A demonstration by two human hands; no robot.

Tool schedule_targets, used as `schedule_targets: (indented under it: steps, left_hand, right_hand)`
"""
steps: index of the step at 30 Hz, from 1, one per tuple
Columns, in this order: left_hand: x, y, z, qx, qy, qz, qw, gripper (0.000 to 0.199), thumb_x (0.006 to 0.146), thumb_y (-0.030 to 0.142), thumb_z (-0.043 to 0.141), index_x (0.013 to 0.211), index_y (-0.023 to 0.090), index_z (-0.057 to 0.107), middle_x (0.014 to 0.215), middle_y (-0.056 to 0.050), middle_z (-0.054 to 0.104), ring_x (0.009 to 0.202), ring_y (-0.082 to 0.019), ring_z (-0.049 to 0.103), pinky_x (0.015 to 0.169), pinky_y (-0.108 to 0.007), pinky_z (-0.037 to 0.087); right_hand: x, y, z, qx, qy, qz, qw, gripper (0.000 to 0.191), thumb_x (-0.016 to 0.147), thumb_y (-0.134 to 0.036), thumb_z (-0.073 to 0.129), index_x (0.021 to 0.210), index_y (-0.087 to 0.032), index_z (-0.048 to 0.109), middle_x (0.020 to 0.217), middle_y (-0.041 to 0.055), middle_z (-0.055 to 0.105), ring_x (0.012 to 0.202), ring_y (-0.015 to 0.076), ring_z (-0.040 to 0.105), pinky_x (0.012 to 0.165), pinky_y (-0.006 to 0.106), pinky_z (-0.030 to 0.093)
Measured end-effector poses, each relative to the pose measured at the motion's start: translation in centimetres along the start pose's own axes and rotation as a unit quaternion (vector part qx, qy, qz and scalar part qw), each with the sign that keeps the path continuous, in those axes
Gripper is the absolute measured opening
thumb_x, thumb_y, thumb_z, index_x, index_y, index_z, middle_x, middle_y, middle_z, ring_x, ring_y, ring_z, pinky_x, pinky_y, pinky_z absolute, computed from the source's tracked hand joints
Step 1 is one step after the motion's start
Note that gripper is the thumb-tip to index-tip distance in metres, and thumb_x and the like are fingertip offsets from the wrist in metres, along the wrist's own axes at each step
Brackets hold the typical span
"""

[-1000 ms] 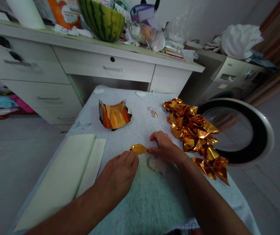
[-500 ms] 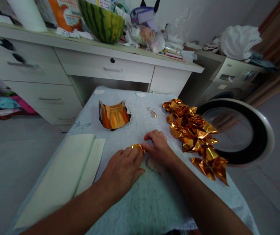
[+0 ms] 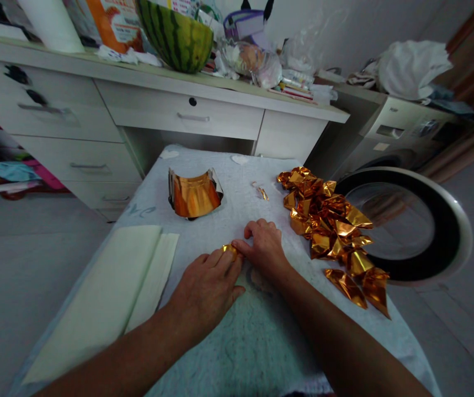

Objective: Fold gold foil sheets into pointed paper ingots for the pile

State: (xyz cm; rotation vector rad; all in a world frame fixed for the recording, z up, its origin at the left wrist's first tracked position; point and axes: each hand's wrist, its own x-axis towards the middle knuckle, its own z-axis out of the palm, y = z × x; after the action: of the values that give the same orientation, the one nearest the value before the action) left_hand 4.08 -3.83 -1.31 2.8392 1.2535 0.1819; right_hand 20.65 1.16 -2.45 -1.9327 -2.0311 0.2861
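Gold foil piece (image 3: 229, 251): likely very light and thin, springy at the folds, easily creased or torn, a little slippery on its shiny face; best held by both ends, flat under the fingertips.
Its look: small, bright yellow-gold, with a glossy edge showing; the rest is hidden by fingers.
Its place: near the middle of the pale blue tablecloth (image 3: 228, 353), between the hands.
Left hand (image 3: 206, 286): fingers close together, bent over the foil from 7 o'clock, thumb set apart; whether anything is pinched beneath, I cannot tell.
Right hand (image 3: 266, 248): thumb against the foil from 3 o'clock, forefinger curled away from it; a pinch cannot be made out.
Folded foil pile (image 3: 319, 209): from 2 to 4 o'clock of the piece, coppery, pointed and crumpled-looking, probably easy to crush.
Curved foil sheets (image 3: 195, 196): at 11 o'clock, orange-gold, ends turned up.
Foil scraps (image 3: 262, 193): at 1 o'clock, tiny and thin.
Pale paper (image 3: 104, 292): at 8 o'clock, lying flat, creamy and matte.
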Motion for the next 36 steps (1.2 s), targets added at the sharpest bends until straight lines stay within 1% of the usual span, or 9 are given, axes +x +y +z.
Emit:
schedule_targets:
  steps: [5, 10, 13, 15, 17, 20, 27, 31, 36]
  left_hand:
    - [0.0, 0.1, -0.3, -0.007, -0.015, -0.014, 1.000, 0.044, 0.086, 0.031, 0.067, 0.125, 0.014, 0.056, 0.114, -0.009, 0.064, 0.099, -0.027, 0.058, 0.087, -0.043, 0.052]
    - [-0.1, -0.1, 0.1, 0.012, 0.014, -0.028, 0.999, 0.034, 0.090, 0.031, 0.062, 0.119, 0.014, 0.061, 0.110, -0.009, 0.065, 0.095, -0.025, 0.057, 0.086, -0.040, 0.051]
    - [-0.3, -0.6, 0.6, 0.068, 0.018, -0.010, 0.997, 0.024, 0.095, 0.026, 0.053, 0.108, 0.012, 0.068, 0.101, -0.011, 0.066, 0.092, -0.026, 0.057, 0.083, -0.042, 0.051]
    - [-0.4, -0.8, 0.9, 0.096, 0.021, 0.010, 0.995, 0.025, 0.096, 0.023, 0.049, 0.102, 0.012, 0.070, 0.098, -0.012, 0.067, 0.091, -0.027, 0.057, 0.081, -0.043, 0.051]
    - [-0.5, -0.9, 1.1, 0.106, 0.032, 0.025, 0.993, 0.026, 0.096, 0.020, 0.047, 0.102, 0.011, 0.071, 0.102, -0.014, 0.067, 0.092, -0.027, 0.057, 0.081, -0.043, 0.052]
    - [-0.6, -1.0, 1.2, 0.109, 0.044, 0.036, 0.992, 0.026, 0.095, 0.018, 0.049, 0.108, 0.008, 0.070, 0.118, -0.017, 0.065, 0.099, -0.028, 0.057, 0.085, -0.043, 0.052]
    - [-0.5, -0.9, 0.7, 0.074, 0.023, 0.010, 0.997, 0.034, 0.093, 0.013, 0.046, 0.123, 0.009, 0.061, 0.116, -0.015, 0.066, 0.094, -0.027, 0.059, 0.082, -0.043, 0.054]
    - [-0.4, -1.6, 0.4, 0.042, 0.024, -0.014, 0.999, 0.036, 0.090, 0.002, 0.040, 0.112, 0.013, 0.066, 0.114, -0.011, 0.069, 0.091, -0.024, 0.059, 0.080, -0.038, 0.055]
    - [0.1, -3.0, 0.3, -0.050, 0.043, -0.025, 0.997, 0.026, 0.094, 0.011, 0.044, 0.103, 0.018, 0.068, 0.105, -0.006, 0.072, 0.089, -0.021, 0.059, 0.080, -0.035, 0.053]
  right_hand:
    - [-0.1, 0.2, 0.0, -0.010, -0.001, -0.013, 1.000, 0.031, 0.086, -0.052, 0.061, 0.087, -0.021, 0.061, 0.094, 0.0059, 0.058, 0.091, 0.0244, 0.047, 0.075, 0.035, 0.029]
    - [-0.2, 0.3, 0.1, -0.007, 0.002, -0.016, 1.000, 0.030, 0.084, -0.050, 0.066, 0.087, -0.021, 0.062, 0.094, 0.0058, 0.058, 0.091, 0.0240, 0.046, 0.075, 0.034, 0.029]
    - [-0.2, 0.3, 0.0, -0.007, -0.005, -0.012, 1.000, 0.027, 0.083, -0.048, 0.067, 0.088, -0.022, 0.062, 0.095, 0.0056, 0.058, 0.092, 0.0243, 0.047, 0.076, 0.034, 0.029]
    - [-0.2, 0.3, 0.0, -0.005, -0.009, -0.011, 1.000, 0.025, 0.085, -0.046, 0.066, 0.089, -0.022, 0.062, 0.097, 0.0055, 0.058, 0.094, 0.0246, 0.047, 0.077, 0.035, 0.030]
    - [-0.4, 0.2, -0.1, -0.005, -0.011, -0.014, 1.000, 0.022, 0.087, -0.044, 0.063, 0.090, -0.022, 0.062, 0.098, 0.0058, 0.058, 0.095, 0.0249, 0.047, 0.078, 0.036, 0.030]
    - [-0.7, 0.0, -0.1, -0.022, 0.002, -0.027, 0.999, 0.024, 0.090, -0.045, 0.059, 0.091, -0.021, 0.061, 0.098, 0.0069, 0.058, 0.096, 0.0257, 0.047, 0.079, 0.037, 0.031]
    - [-1.1, -0.5, 0.2, -0.069, 0.021, -0.046, 0.996, 0.033, 0.089, -0.053, 0.058, 0.093, -0.021, 0.058, 0.100, 0.0087, 0.057, 0.095, 0.0275, 0.047, 0.078, 0.039, 0.033]
    - [-1.0, -0.3, 0.3, -0.084, 0.010, -0.044, 0.995, 0.027, 0.091, -0.048, 0.057, 0.095, -0.021, 0.059, 0.102, 0.0094, 0.057, 0.096, 0.0281, 0.047, 0.078, 0.039, 0.034]
    - [-0.8, 0.2, 0.3, -0.090, -0.005, -0.057, 0.994, 0.018, 0.092, -0.039, 0.058, 0.098, -0.022, 0.059, 0.104, 0.0088, 0.058, 0.097, 0.0277, 0.047, 0.079, 0.039, 0.034]
